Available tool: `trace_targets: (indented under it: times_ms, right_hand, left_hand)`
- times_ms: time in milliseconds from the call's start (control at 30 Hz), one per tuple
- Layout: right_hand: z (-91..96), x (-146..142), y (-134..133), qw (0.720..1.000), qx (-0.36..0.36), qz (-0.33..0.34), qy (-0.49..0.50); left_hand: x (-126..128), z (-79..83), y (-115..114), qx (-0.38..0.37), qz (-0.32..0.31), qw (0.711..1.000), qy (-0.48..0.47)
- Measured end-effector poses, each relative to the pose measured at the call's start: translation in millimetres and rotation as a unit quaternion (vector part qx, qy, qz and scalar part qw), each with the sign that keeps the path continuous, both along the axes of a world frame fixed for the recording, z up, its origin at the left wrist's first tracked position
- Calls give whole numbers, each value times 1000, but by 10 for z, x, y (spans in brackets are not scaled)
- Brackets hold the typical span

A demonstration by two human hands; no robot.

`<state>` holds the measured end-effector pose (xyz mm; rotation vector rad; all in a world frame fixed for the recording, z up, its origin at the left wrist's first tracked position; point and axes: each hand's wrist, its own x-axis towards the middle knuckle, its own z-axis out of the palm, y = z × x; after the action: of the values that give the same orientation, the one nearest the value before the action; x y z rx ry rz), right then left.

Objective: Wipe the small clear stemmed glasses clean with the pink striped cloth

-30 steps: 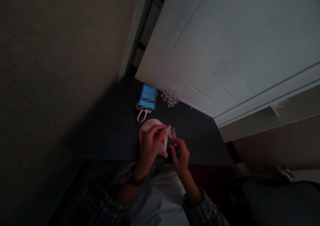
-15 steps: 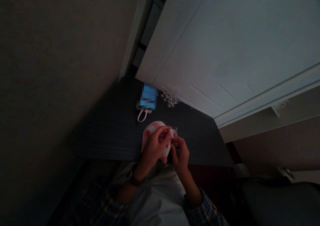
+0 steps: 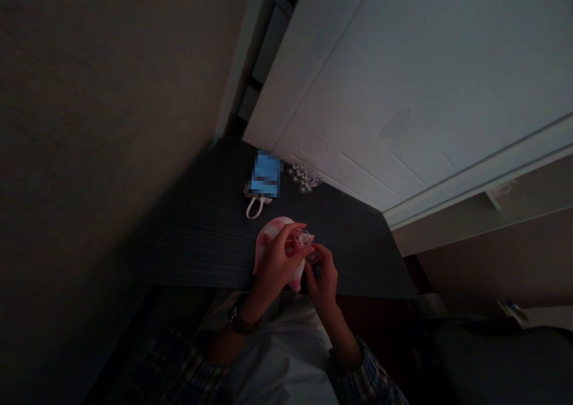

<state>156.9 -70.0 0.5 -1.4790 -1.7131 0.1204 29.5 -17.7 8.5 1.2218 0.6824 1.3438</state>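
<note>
Both of my hands are together above the table's front edge, around a small clear cup (image 3: 303,238). The fingers of my left hand (image 3: 281,256) are curled about its upper side. My right hand (image 3: 323,278) grips the lower right part with thumb and fingertips. Much of the cup is hidden by the fingers, and the dim light blurs its outline. Beneath the hands lies a pink and white cloth (image 3: 267,235), partly covered by my left hand.
The dark table (image 3: 192,238) stands against a white panel (image 3: 358,95). Near the panel sits a group of several small clear pieces (image 3: 305,178). Left of them is a blurred-out blue item (image 3: 265,175) with a pale loop handle (image 3: 255,209). A wall (image 3: 111,95) rises on the left.
The clear cup, upright between the hands before, now appears tilted and a little lower to the left. My left fingers have shifted around it; the right hand has hardly moved.
</note>
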Motion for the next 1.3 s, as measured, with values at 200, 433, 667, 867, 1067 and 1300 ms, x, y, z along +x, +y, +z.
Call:
trace_targets:
  times_ms: [200,433,667,867,1067,1300]
  right_hand:
    - [-68,28,-25,999,11,-27,26]
    - [-27,25,-30,999,4,-27,28]
    - [-36,30,-28,999,-10,-26,20]
    - [-32,42,-38,999,-22,-25,12]
    - [-30,41,-33,999,-23,-35,13]
    - [-18,35,-26,999,-28,-36,5]
  left_hand:
    - [-6,2,2,-8,-7,1000,3]
    - [-14,27,-9,-14,-8,1000,4]
    - [-2,16,4,-22,8,1000,-2]
    - [-4,-6,7,-28,12,999,-19]
    - [-3,-12,10,-27,12,999,-29]
    - [-6,-2,35,-29,35,998,-42]
